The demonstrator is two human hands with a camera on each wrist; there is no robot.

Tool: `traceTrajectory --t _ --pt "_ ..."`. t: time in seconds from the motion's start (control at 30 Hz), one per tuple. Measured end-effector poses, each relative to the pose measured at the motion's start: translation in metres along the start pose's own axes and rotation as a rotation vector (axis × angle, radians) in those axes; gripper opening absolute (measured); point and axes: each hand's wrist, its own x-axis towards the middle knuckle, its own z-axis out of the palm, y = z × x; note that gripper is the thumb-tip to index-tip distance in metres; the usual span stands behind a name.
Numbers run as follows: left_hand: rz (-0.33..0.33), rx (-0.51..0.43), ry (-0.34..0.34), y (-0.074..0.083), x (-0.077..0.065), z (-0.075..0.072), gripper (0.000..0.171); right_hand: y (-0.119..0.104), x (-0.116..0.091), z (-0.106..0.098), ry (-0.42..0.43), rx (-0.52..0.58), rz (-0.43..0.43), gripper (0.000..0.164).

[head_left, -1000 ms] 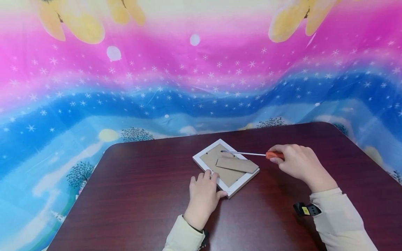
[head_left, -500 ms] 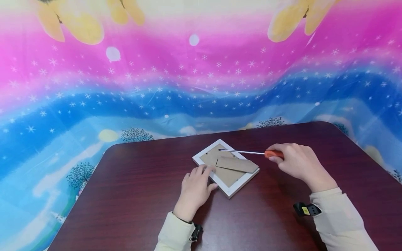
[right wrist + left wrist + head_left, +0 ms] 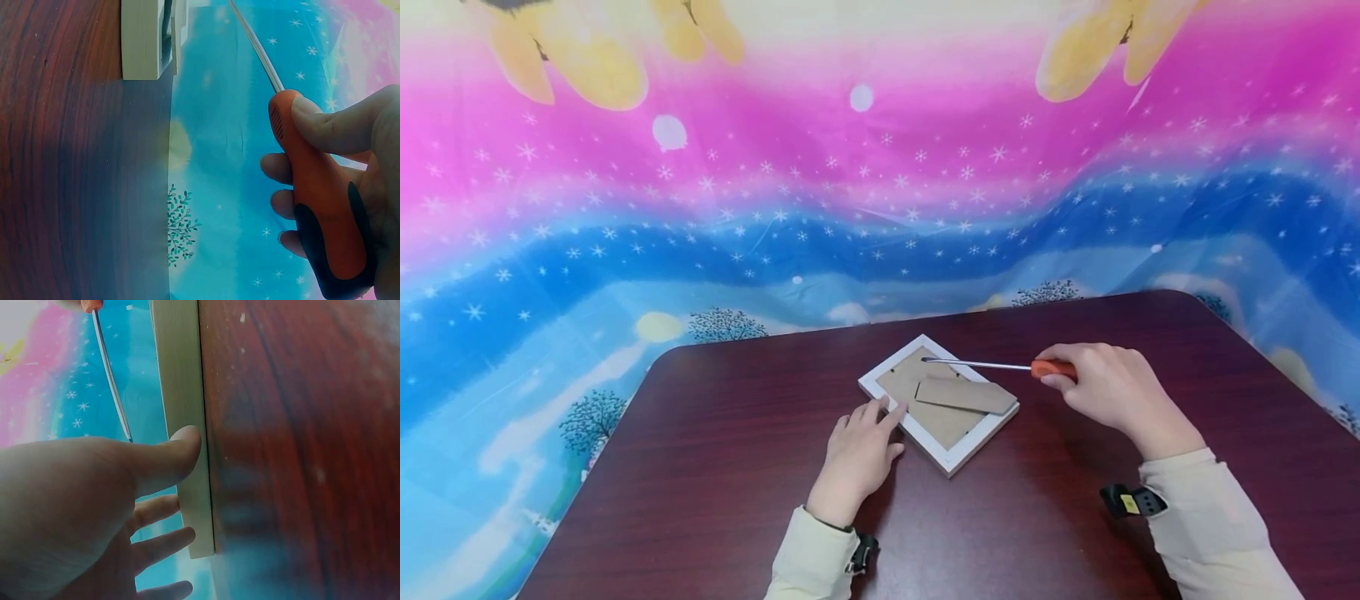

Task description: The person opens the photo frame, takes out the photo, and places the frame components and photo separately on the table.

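A white picture frame (image 3: 925, 432) lies back side up on the table, its brown backing board (image 3: 898, 375) showing and a stand flap (image 3: 966, 395) across it. My left hand (image 3: 859, 454) is at the frame's near left edge, fingers spread fairly straight, index fingertip right at the rim. In the left wrist view the thumb (image 3: 169, 456) overlaps the frame's side (image 3: 181, 375). My right hand (image 3: 1108, 387) grips a screwdriver (image 3: 1052, 369) by its orange and black handle (image 3: 322, 181), thumb along the handle. The flat tip of its shaft is over the upper part of the backing board.
The dark red-brown table (image 3: 715, 467) has rounded far corners. A cloth (image 3: 820, 183) printed with snowflakes and trees hangs behind it. Dark straps (image 3: 1135, 501) sit at both wrists, against pale sleeves.
My left hand has slid back and left along the frame's edge, its thumb leaving the near corner. The screwdriver tip has shifted slightly left; the frame has barely moved.
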Motion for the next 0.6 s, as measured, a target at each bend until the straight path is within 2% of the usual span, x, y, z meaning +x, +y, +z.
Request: traceTrajectory --t 0.17,0.37,0.47,0.6 --pt "0.011 -0.004 0.059 0.0023 -0.0009 0.0000 0.046 0.0001 -0.0008 -0.0004 -0.005 0.001 0.004 0.027" --pt "0.077 -0.056 0.166 0.0043 0.0008 0.0007 0.035 0.0005 -0.0021 -0.0018 -0.002 0.000 0.007 0.027" --pt "0.065 -0.068 0.190 0.0061 0.0008 -0.0001 0.035 0.0002 -0.0017 -0.0020 0.004 0.004 0.004 0.027" --pt "0.023 -0.064 0.172 0.0087 0.0000 -0.0010 0.035 -0.0009 -0.0005 -0.0019 0.010 0.003 -0.005 0.027"
